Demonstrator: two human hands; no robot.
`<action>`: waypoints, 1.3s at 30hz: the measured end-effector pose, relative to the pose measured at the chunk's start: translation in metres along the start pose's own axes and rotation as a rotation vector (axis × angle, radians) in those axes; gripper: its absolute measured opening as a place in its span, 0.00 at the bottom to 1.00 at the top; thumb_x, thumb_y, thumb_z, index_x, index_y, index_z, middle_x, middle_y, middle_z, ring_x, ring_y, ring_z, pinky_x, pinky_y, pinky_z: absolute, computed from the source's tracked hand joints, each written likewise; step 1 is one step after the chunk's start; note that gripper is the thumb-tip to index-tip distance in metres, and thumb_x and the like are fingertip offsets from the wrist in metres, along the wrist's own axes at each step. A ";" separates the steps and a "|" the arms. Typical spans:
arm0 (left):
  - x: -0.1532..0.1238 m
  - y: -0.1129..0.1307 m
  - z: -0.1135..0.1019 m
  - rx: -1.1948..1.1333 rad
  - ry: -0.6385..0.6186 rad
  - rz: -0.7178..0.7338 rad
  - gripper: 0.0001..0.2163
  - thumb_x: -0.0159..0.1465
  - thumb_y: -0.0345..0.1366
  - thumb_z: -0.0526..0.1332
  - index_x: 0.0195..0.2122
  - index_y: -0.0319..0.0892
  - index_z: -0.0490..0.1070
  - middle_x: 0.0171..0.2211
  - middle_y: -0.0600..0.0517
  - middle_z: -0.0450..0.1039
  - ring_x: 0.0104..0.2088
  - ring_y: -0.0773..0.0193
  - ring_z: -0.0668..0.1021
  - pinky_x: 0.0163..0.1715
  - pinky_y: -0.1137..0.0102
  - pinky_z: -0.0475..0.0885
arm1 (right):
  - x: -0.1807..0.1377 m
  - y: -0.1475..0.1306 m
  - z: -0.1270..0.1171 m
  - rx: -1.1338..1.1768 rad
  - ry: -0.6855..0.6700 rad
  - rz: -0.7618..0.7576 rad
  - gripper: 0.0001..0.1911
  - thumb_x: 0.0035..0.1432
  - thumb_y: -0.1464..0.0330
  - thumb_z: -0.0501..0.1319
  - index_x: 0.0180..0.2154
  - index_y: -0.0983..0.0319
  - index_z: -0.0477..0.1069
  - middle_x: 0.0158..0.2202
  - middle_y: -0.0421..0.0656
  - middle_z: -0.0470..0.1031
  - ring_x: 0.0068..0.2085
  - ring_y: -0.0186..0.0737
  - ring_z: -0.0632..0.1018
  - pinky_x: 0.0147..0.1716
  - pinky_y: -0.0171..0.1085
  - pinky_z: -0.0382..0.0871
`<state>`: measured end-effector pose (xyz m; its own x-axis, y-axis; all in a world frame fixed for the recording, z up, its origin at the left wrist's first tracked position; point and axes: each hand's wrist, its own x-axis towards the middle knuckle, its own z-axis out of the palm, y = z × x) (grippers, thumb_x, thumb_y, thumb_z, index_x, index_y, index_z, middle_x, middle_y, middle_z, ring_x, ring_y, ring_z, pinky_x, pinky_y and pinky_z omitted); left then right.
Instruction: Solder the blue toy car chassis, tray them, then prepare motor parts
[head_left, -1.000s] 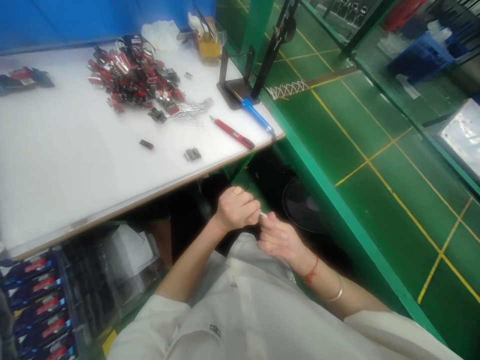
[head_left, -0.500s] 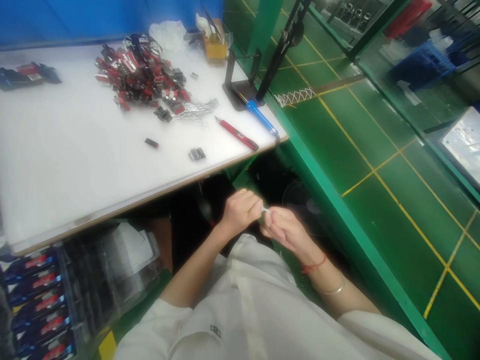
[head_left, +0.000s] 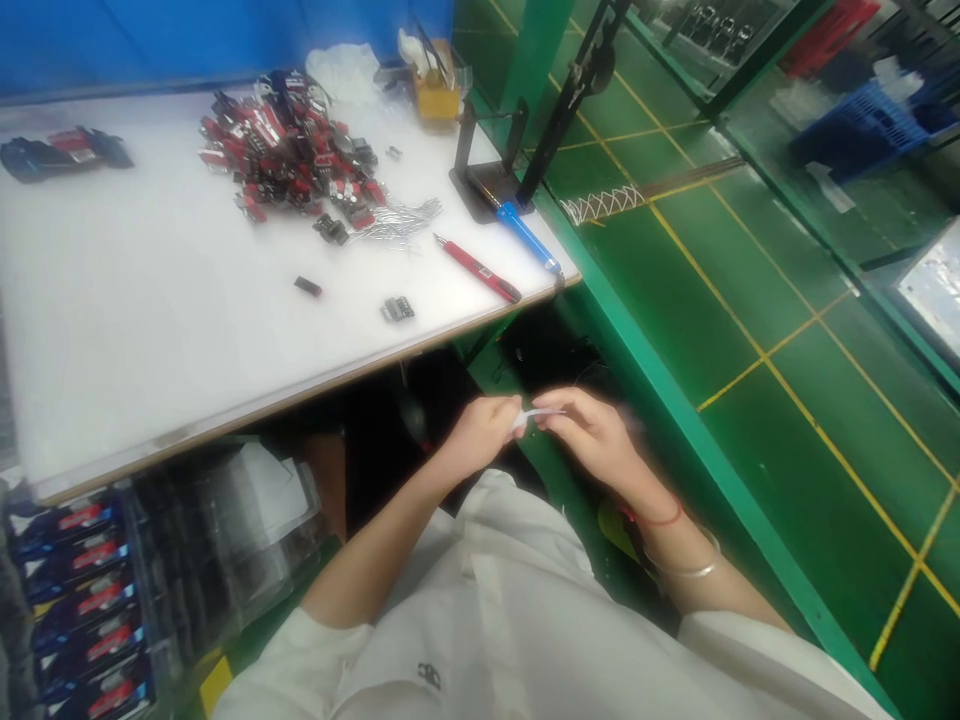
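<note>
A thin, pale strip [head_left: 534, 412] sticks out of my left hand [head_left: 484, 432], whose thumb and fingers are closed on it. Its exact kind is too small and blurred to tell. My right hand [head_left: 596, 440] is just beside it, thumb and fingers slightly apart, with the strip's free end between them; whether they touch it is unclear. Both hands are in front of my body, below the table's edge. On the white table [head_left: 150, 330] above them lie a small grey part with black [head_left: 397, 308], a small black piece [head_left: 307, 287] and a red pen-shaped tool [head_left: 478, 268].
A blue-handled soldering iron [head_left: 529, 240] rests by a black stand [head_left: 487, 185]. Behind are a heap of red and black parts [head_left: 292, 150], silvery wires [head_left: 397, 222] and a yellow box [head_left: 437, 100]. Packaged items [head_left: 82, 600] sit lower left. A green beam [head_left: 675, 400] runs along the right.
My right hand has moved slightly right, away from my left, and its fingers have spread. More of the pale strip shows between the hands. The view has shifted slightly.
</note>
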<state>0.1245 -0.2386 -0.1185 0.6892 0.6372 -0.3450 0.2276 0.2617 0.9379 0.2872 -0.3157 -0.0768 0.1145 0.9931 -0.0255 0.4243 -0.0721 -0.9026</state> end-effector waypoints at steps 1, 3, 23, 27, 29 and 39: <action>0.000 0.001 0.002 -0.035 -0.018 -0.016 0.21 0.67 0.45 0.49 0.19 0.43 0.65 0.19 0.55 0.65 0.22 0.67 0.68 0.26 0.70 0.64 | -0.001 0.002 0.004 0.025 0.041 0.011 0.11 0.62 0.57 0.61 0.39 0.57 0.75 0.32 0.42 0.78 0.33 0.39 0.78 0.35 0.41 0.74; 0.000 0.002 0.005 -0.088 -0.045 -0.031 0.21 0.67 0.45 0.49 0.19 0.43 0.64 0.19 0.55 0.65 0.22 0.67 0.68 0.25 0.70 0.64 | -0.002 0.006 0.012 0.089 0.105 0.028 0.13 0.63 0.55 0.60 0.36 0.57 0.75 0.31 0.42 0.76 0.31 0.38 0.77 0.32 0.40 0.73; -0.003 0.016 -0.006 0.503 0.078 0.405 0.20 0.69 0.39 0.48 0.20 0.43 0.63 0.20 0.55 0.68 0.23 0.68 0.69 0.25 0.70 0.61 | 0.018 -0.001 0.020 0.959 -0.102 0.470 0.19 0.52 0.55 0.70 0.24 0.62 0.69 0.20 0.34 0.57 0.20 0.27 0.57 0.20 0.32 0.52; 0.003 0.011 -0.013 0.695 0.126 0.602 0.20 0.69 0.38 0.48 0.20 0.43 0.64 0.19 0.54 0.67 0.23 0.67 0.69 0.27 0.70 0.63 | 0.022 0.003 0.019 1.057 -0.199 0.565 0.20 0.51 0.56 0.72 0.23 0.62 0.68 0.18 0.33 0.56 0.20 0.26 0.55 0.19 0.30 0.51; 0.006 0.008 -0.016 0.750 0.143 0.689 0.20 0.70 0.37 0.47 0.20 0.43 0.64 0.19 0.54 0.67 0.23 0.67 0.69 0.29 0.70 0.64 | 0.024 0.005 0.020 1.091 -0.243 0.595 0.20 0.51 0.56 0.72 0.23 0.62 0.68 0.17 0.32 0.55 0.19 0.25 0.55 0.19 0.29 0.50; 0.005 0.006 -0.024 0.363 0.229 0.261 0.20 0.68 0.41 0.47 0.20 0.43 0.63 0.20 0.55 0.64 0.23 0.67 0.67 0.26 0.70 0.59 | 0.036 -0.004 0.028 0.595 -0.086 0.246 0.18 0.53 0.55 0.70 0.34 0.61 0.70 0.24 0.36 0.71 0.25 0.30 0.70 0.25 0.32 0.63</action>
<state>0.1128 -0.2168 -0.1155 0.5955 0.8013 -0.0578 0.3203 -0.1708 0.9318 0.2642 -0.2774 -0.0861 0.0622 0.9599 -0.2735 -0.1786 -0.2589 -0.9493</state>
